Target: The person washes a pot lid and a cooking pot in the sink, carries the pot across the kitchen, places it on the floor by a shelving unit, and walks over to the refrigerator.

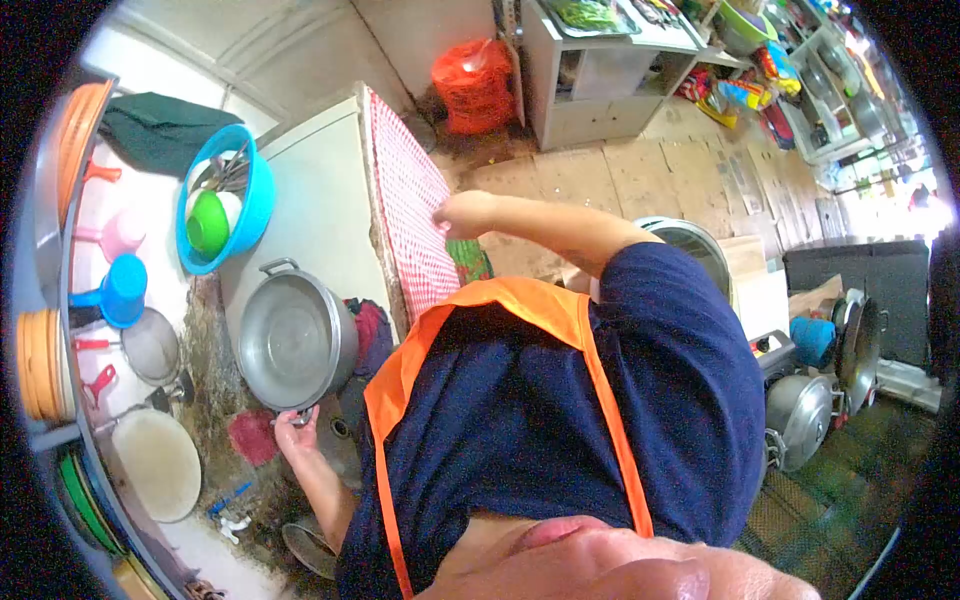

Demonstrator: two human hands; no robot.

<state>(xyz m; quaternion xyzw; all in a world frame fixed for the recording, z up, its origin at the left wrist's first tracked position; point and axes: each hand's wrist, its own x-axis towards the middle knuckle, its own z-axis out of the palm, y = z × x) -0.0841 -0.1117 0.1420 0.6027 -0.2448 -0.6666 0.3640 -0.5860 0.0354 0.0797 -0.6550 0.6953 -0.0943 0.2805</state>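
Note:
A large grey metal pot [288, 338] is tilted so that its bare inside faces me. My left hand [297, 432] grips its near loop handle, while the far handle stands free by a pale surface. My right hand [463, 215] is out in front, its fingers curled in, near the edge of a red-and-white checked cloth [408, 190]. What those fingers hold, if anything, is hidden. Just below that hand a green patterned item [466, 260] shows in part. A dark red cloth [372, 338] lies beside the pot.
A blue basin [262, 205] holds a green bowl [208, 224] and utensils. Along the left wall are a blue dipper [124, 290], a strainer [150, 346] and a round pale board [157, 465]. A tap [233, 525] sits low left. Behind me stand more pots [800, 420].

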